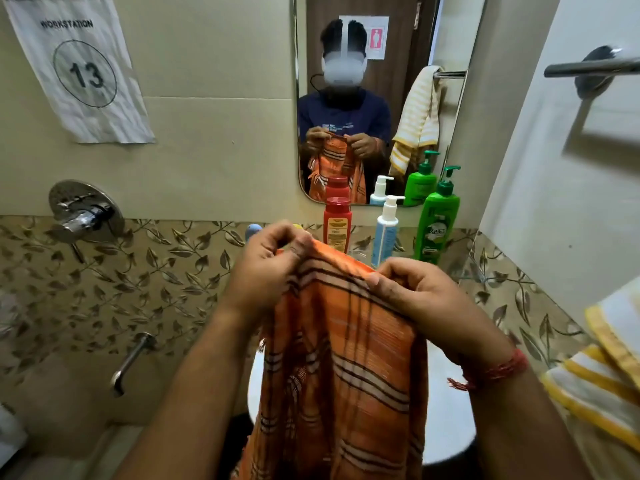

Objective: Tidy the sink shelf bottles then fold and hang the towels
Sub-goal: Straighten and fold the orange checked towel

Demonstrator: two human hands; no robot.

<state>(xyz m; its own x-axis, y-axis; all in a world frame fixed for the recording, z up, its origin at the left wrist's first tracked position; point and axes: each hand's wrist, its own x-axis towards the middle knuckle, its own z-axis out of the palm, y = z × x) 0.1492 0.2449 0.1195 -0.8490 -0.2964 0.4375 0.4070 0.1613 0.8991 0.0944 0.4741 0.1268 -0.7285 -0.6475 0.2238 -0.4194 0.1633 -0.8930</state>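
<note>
Clearly the orange striped towel [346, 358] is a thin, limp woven cloth: it hangs in soft vertical folds from its top edge down past the bottom of the view, in front of the white sink basin [446, 427], so it looks light and easy to lift but unlikely to hold any shape on its own. The left hand [266, 261] pinches the upper edge near one corner with curled fingertips, and the right hand [426, 299] grips the same edge a little further along, thumb on the front face. Holding it by the top hem at two points, as here, seems the sensible grip; the corners would probably give the straightest fold. A yellow striped towel [602, 382] lies at the right edge, thicker-looking and softer. Beyond the hands, on the glass shelf, stand a red bottle [337, 225], a white-and-blue pump bottle [386, 233] and a green Vatika pump bottle [438, 226], upright and apart. Higher right, the chrome towel bar [588, 69] hangs bare.
</note>
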